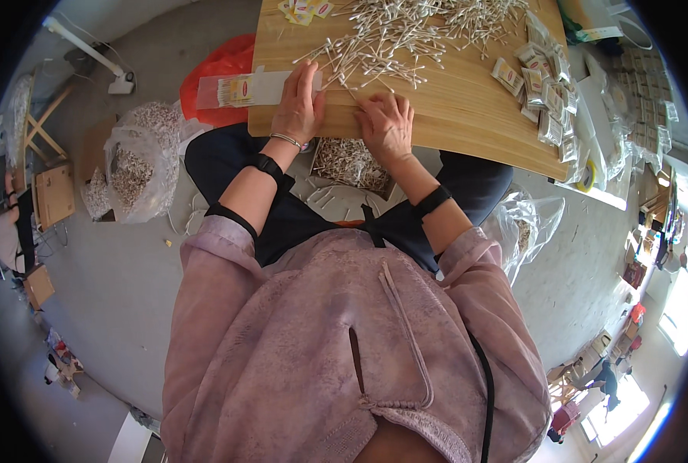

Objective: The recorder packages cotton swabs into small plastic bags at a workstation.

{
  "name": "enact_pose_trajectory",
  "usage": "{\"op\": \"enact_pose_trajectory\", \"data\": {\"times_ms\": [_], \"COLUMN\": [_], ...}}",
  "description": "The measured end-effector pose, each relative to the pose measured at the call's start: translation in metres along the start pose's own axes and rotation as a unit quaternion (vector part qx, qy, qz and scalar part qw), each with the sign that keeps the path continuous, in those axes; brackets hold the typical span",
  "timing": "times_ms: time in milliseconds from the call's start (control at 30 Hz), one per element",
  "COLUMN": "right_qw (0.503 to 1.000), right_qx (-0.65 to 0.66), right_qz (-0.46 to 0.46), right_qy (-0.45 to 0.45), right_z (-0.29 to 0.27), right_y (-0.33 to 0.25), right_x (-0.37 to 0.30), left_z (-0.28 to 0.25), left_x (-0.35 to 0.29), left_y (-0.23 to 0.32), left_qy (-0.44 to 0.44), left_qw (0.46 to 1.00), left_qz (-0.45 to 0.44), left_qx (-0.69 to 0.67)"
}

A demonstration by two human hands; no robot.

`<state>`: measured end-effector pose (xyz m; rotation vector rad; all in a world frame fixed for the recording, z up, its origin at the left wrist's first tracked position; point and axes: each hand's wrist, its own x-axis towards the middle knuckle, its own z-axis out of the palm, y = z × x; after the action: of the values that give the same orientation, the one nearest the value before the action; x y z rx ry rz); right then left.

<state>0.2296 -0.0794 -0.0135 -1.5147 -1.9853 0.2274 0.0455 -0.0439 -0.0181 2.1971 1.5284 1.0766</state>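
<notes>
My left hand [298,106] lies with fingers stretched out across a clear plastic bag [265,87] at the table's left edge. Inside the far left end of that bag are cotton swabs and a yellow-white label card [241,90]. At the table's near edge my right hand [387,123] rests with bent fingers pressed together, tips down by the closest swabs; what they hold, if anything, is hidden. A big loose heap of white cotton swabs [394,42] spreads over the wooden table [467,116] beyond both hands.
Small filled packets [546,92] pile up on the table's right side; label cards [304,9] lie at its far left. A box of swabs [352,163] stands below the near edge. A red bag [224,65] and a clear sack of swabs [143,162] are at left.
</notes>
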Motion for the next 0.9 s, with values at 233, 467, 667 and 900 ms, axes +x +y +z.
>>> {"op": "enact_pose_trajectory", "data": {"times_ms": [233, 467, 667, 900], "right_qw": [1.0, 1.0, 1.0, 0.993], "right_qx": [-0.003, 0.03, -0.003, -0.099], "right_qz": [-0.009, 0.006, 0.009, -0.064], "right_qy": [-0.013, -0.007, 0.002, -0.003], "right_z": [-0.003, -0.003, 0.003, 0.01], "right_y": [-0.005, 0.014, 0.024, 0.013], "right_x": [-0.008, 0.014, 0.035, 0.04], "left_z": [-0.003, -0.002, 0.001, -0.004], "left_x": [-0.001, -0.002, 0.0, -0.001], "left_y": [-0.004, -0.005, -0.004, -0.002], "left_qy": [-0.031, -0.067, -0.042, -0.027], "left_qw": [0.999, 0.996, 0.997, 0.999], "left_qz": [0.029, 0.057, 0.061, 0.043], "left_qx": [-0.025, 0.019, -0.003, 0.009]}}
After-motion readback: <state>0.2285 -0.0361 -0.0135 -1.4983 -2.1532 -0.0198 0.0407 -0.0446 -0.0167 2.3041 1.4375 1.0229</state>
